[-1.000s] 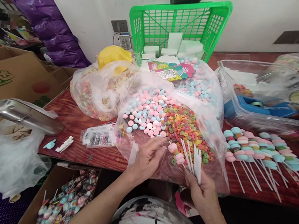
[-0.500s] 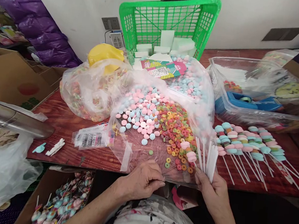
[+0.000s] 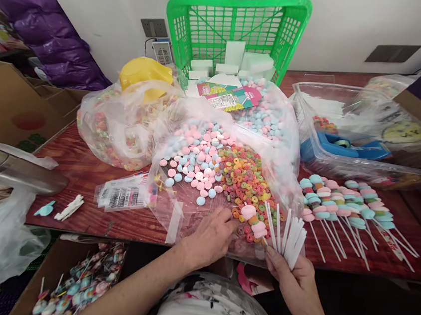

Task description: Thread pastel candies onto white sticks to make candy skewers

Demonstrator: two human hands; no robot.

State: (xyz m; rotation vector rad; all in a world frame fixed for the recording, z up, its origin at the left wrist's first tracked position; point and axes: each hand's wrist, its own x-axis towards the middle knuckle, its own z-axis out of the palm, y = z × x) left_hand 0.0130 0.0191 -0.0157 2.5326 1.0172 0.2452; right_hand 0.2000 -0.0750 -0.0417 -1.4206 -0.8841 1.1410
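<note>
My left hand (image 3: 209,238) is low over the plastic sheet, its curled fingertips at the near edge of a pile of colourful gummy rings (image 3: 244,173). Its fingers are drawn together, and whatever is between them is hidden. In my right hand (image 3: 291,271) is a fanned bundle of white lollipop sticks (image 3: 292,239). The same hand pinches one candy skewer (image 3: 254,221), which carries pink candies with gummy rings between them and leans over the pile. Left of the rings lie loose pink, blue and white candies (image 3: 201,169).
Finished-looking candy skewers (image 3: 344,204) lie in a row at the right. Behind stand a green basket (image 3: 240,2), a clear plastic bin (image 3: 368,161) and a bag of gummies (image 3: 123,128). A steel flask (image 3: 17,170) and small packets (image 3: 127,194) are leftward. Below is a box of wrapped candies (image 3: 82,284).
My left hand has moved up and forward to the near edge of the gummy rings. My right hand, with sticks and skewer, has shifted slightly left and nearer. The view has shifted a little.
</note>
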